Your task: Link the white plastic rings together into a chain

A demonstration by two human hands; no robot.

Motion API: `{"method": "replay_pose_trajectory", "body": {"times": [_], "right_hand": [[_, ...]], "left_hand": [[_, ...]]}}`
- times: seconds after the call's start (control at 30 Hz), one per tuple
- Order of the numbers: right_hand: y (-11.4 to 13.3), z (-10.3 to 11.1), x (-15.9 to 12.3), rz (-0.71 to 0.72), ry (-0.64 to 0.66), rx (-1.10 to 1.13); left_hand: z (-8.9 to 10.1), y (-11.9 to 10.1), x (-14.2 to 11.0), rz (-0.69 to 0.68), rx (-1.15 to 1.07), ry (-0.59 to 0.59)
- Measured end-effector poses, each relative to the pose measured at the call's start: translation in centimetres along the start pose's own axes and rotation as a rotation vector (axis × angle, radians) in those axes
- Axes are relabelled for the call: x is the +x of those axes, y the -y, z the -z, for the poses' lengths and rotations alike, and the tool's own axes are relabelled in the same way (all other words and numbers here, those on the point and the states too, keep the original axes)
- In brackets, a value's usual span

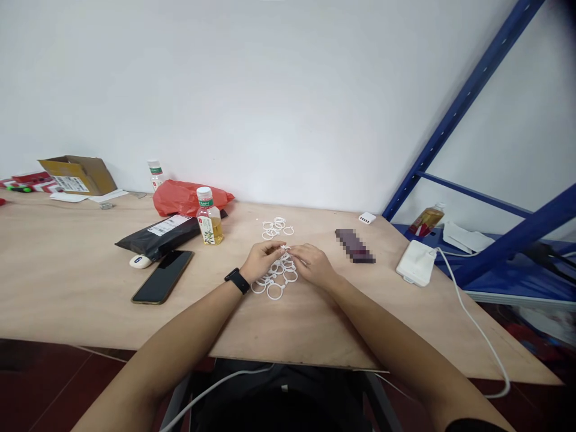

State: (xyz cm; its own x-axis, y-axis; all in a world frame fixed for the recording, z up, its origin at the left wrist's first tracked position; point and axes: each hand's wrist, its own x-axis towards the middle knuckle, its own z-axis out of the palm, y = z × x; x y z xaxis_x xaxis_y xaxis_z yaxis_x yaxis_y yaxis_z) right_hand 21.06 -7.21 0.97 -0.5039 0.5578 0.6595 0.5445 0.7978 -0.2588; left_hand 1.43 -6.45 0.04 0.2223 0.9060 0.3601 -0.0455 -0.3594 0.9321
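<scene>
While my two hands work close together, their fingertips nearly meeting, I have a small white piece (284,248) pinched between the left hand (262,260) and the right hand (314,263), though my fingers hide most of it. Just below it, between my wrists, a loose heap of white rings (272,278) lies on the bare wooden table (306,336), some overlapping, and a smaller group of rings (272,228) lies just beyond my fingertips. On my left wrist I wear a black watch (237,280). To my left are a phone (163,278) with a dark screen, a white rounded object (140,261), a black parcel (150,238) with a white label, and an upright bottle (210,225) of yellowish drink. Behind that bottle sits a red plastic bag (177,197), with an open carton (99,174) farther off by the wall. To my right I see a dark, pixelated item (355,246), then a white device (416,262) with a white cable (468,321); near the wall is a small white box (367,218). Past the table's right side rises a blue metal frame (465,99), with a tilted bottle (427,219) beside it.
</scene>
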Motion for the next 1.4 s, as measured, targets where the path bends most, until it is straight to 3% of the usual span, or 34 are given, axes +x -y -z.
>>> {"method": "replay_pose_trajectory", "body": {"times": [0.17,0.43,0.8,0.93,1.03,1.1,1.2,1.3,1.4], "right_hand": [[1.0,-0.1,0.5,-0.095,-0.217,0.107],[1.8,-0.6,0.7,-0.12,-0.186,0.347],[2.4,-0.6,0.7,-0.136,-0.166,0.352],[0.7,-0.9,1.2,-0.173,-0.136,0.331],[-2.6,-1.2,1.9,-0.273,-0.156,0.205],[-5.3,-1.6,2.5,-0.368,-0.092,0.075],[-8.3,-2.4,3.4,-0.487,0.121,-0.114],[-9.4,-3.3,4.0,-0.544,0.306,-0.29],[-9.1,-3.7,4.4,-0.544,0.393,-0.366]], "left_hand": [[-0.2,-1.0,-0.3,-0.051,0.046,-0.099],[0.4,-1.8,-0.8,-0.19,0.254,-0.058],[0.6,-2.4,-1.1,-0.29,0.43,0.039],[0.8,-2.2,-0.6,-0.314,0.512,0.02],[1.0,-1.7,-0.2,-0.39,0.714,0.069],[1.0,-1.3,-0.2,-0.41,0.825,0.161],[1.0,-0.8,-0.4,-0.404,0.895,0.268],[0.9,-0.7,-0.6,-0.403,0.886,0.263],[1.0,-0.8,-0.6,-0.391,0.828,0.217]]}}
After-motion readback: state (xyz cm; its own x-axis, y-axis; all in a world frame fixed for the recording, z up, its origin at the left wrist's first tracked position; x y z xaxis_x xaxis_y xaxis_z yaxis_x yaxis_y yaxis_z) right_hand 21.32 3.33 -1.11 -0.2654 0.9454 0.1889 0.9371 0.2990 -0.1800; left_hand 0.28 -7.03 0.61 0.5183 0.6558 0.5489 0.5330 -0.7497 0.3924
